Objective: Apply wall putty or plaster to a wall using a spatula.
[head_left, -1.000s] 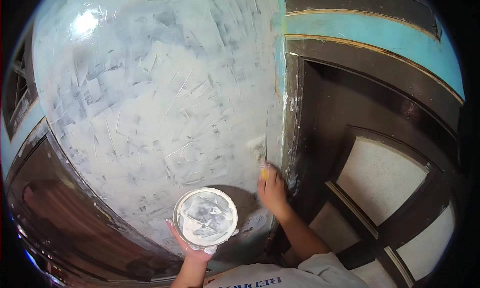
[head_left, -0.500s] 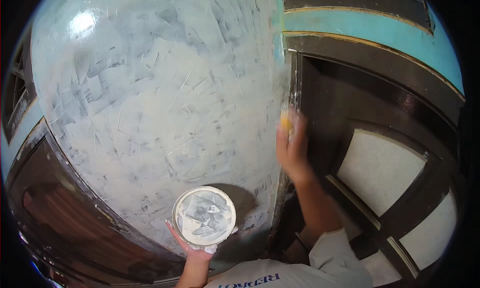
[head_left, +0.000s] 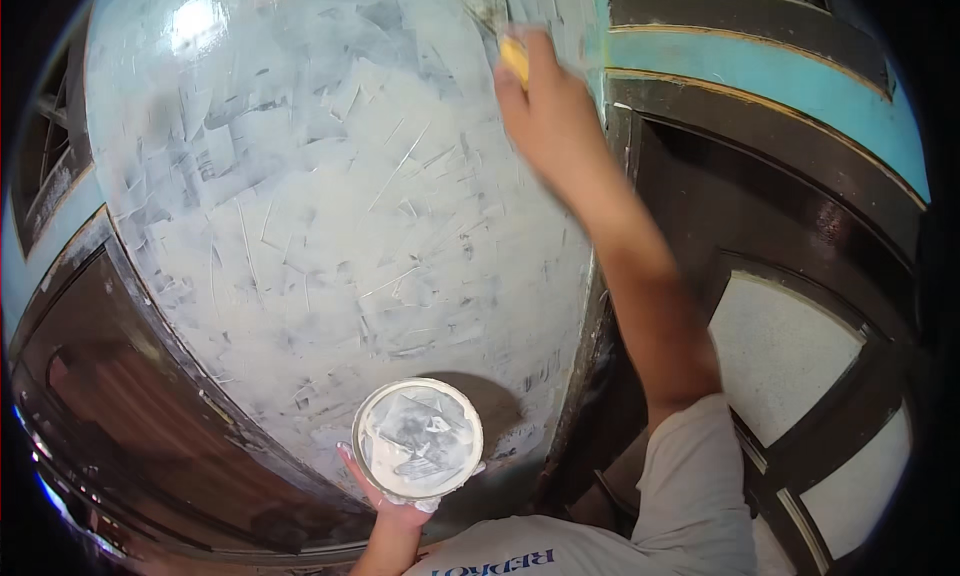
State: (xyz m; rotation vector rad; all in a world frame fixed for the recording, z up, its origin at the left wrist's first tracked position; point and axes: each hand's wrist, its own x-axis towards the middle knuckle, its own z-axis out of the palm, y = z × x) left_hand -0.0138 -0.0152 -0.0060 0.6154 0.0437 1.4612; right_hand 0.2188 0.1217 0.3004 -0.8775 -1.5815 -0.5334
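My left hand (head_left: 398,508) holds a round, shallow container (head_left: 420,439) from below, its fingers wrapped round the underside. White paste is smeared over its inside and rim, and some clings to my fingers. Up at the wall's upper right, my right hand (head_left: 545,91) is closed round the yellow handle (head_left: 515,62) of a putty knife. Its wide blade (head_left: 482,4) lies against the wall and is blurred. The wall (head_left: 330,226) bears patchy white filler over grey, with many scrape marks and ridges.
To the right stands a dark wooden door (head_left: 690,216) with pale panels, under a turquoise band (head_left: 760,61). Another dark door (head_left: 150,396) is at the left. The door frame (head_left: 585,346) borders the wall's right edge.
My right hand with the putty knife has moved up and left, from beside the right door frame onto the upper wall. The left hand still holds the container in nearly the same place.
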